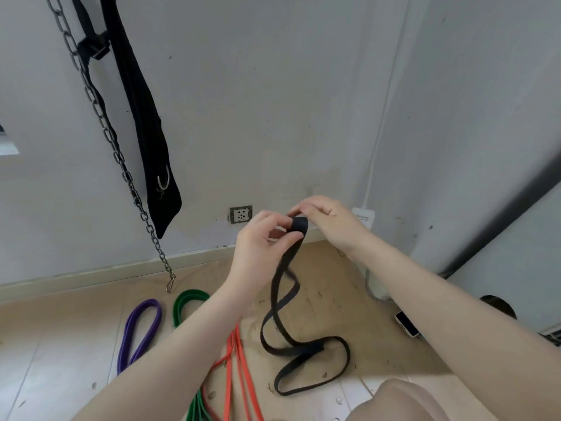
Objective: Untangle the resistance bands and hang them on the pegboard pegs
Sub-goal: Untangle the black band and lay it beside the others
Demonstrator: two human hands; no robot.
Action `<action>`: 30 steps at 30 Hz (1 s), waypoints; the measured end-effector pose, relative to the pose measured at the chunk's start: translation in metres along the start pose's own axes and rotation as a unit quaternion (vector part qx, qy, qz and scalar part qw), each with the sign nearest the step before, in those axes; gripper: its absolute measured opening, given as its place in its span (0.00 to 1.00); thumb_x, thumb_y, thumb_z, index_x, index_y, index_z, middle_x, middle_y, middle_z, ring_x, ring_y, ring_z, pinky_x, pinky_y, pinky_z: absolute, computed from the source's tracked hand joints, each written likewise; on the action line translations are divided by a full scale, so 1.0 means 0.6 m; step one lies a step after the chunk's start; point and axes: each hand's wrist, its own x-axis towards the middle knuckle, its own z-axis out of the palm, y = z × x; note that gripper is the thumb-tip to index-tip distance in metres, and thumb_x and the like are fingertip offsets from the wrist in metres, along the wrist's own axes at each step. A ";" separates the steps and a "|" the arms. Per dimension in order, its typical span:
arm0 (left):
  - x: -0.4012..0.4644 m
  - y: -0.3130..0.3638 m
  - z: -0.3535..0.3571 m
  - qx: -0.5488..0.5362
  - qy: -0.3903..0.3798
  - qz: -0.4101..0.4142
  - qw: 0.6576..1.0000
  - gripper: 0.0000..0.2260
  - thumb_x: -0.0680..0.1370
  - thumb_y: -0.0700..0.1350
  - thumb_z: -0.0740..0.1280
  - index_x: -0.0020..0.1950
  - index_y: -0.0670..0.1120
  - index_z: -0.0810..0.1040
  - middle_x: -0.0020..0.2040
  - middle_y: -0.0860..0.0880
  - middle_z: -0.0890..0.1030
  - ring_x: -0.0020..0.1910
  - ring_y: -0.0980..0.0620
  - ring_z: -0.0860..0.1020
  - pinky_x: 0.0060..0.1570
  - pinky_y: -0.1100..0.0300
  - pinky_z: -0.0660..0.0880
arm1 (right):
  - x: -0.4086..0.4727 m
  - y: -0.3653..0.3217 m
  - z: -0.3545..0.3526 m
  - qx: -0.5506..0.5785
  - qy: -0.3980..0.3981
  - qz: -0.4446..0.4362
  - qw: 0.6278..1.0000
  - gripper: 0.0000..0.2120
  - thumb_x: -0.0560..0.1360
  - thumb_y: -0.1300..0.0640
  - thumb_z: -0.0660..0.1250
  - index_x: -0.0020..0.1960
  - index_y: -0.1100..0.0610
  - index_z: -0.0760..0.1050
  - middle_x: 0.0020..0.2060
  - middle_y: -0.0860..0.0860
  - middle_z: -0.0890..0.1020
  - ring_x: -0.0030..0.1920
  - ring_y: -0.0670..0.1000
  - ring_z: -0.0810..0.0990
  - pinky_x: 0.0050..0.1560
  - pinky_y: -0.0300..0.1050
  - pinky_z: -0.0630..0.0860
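A black resistance band [283, 302] hangs twisted from both my hands, its lower loops lying on the wooden floor. My left hand [261, 247] pinches the band's top fold between thumb and fingers. My right hand [328, 220] grips the same fold from the right, fingers curled over it. On the floor to the left lie a purple band [142, 329], a green band [186, 305] and an orange band [239, 372], the last two partly hidden under my left forearm. No pegboard is in view.
A metal chain [100, 117] with a clip and a black strap [145, 126] hang down the white wall at left. A wall socket [240, 214] sits near the skirting. A white cable and a small device [406, 323] lie at right beside a grey panel.
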 end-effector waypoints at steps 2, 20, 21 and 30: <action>0.011 0.001 -0.008 0.041 0.024 0.017 0.999 0.04 0.71 0.40 0.72 0.44 0.44 0.80 0.44 0.51 0.77 0.42 0.56 0.77 0.44 0.71 0.72 | -0.014 0.001 0.007 0.142 -0.055 -0.018 0.988 0.15 0.81 0.55 0.52 0.52 0.51 0.78 0.51 0.48 0.81 0.56 0.48 0.77 0.62 0.46 0.72; 0.000 0.017 -0.023 -0.175 -0.139 -0.113 0.968 0.08 0.80 0.46 0.56 0.56 0.53 0.73 0.47 0.53 0.84 0.51 0.57 0.81 0.55 0.59 0.75 | 0.011 -0.088 -0.016 0.362 0.020 -0.100 0.926 0.07 0.76 0.66 0.63 0.47 0.55 0.74 0.36 0.49 0.81 0.36 0.46 0.80 0.30 0.36 0.72; -0.001 0.019 -0.024 -0.196 -0.126 -0.110 0.966 0.09 0.81 0.45 0.56 0.56 0.52 0.73 0.47 0.52 0.85 0.51 0.55 0.81 0.55 0.58 0.75 | 0.016 -0.095 -0.023 0.390 0.016 -0.099 0.915 0.07 0.76 0.65 0.62 0.47 0.54 0.74 0.36 0.49 0.81 0.37 0.46 0.81 0.31 0.36 0.73; 0.025 0.045 -0.032 -0.288 -0.051 -0.094 0.952 0.04 0.81 0.40 0.56 0.48 0.46 0.68 0.44 0.49 0.84 0.44 0.50 0.83 0.53 0.51 0.78 | 0.040 -0.111 -0.058 0.508 0.013 -0.044 0.860 0.08 0.78 0.63 0.59 0.49 0.53 0.74 0.38 0.49 0.83 0.33 0.42 0.79 0.24 0.32 0.67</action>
